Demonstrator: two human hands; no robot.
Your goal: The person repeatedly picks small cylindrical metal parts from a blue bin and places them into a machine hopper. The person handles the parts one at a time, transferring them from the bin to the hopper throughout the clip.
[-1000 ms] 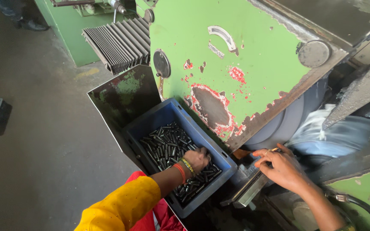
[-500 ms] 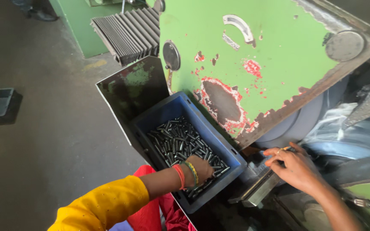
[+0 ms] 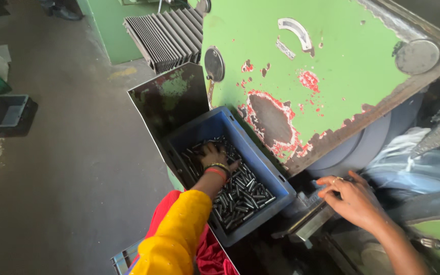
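- left hand digs fingers-down into small metal pins in the blue bin, grip hidden, can't tell
- right hand rests open on the metal chute, lower right
- pinch risk there, I'd say: fingers sit close to the green machine

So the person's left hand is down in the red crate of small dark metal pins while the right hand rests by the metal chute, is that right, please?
Not quite: the crate is blue, not red, as the head view shows. The rest holds: the left hand is down among the small dark metal pins, and the right hand rests by the metal chute.
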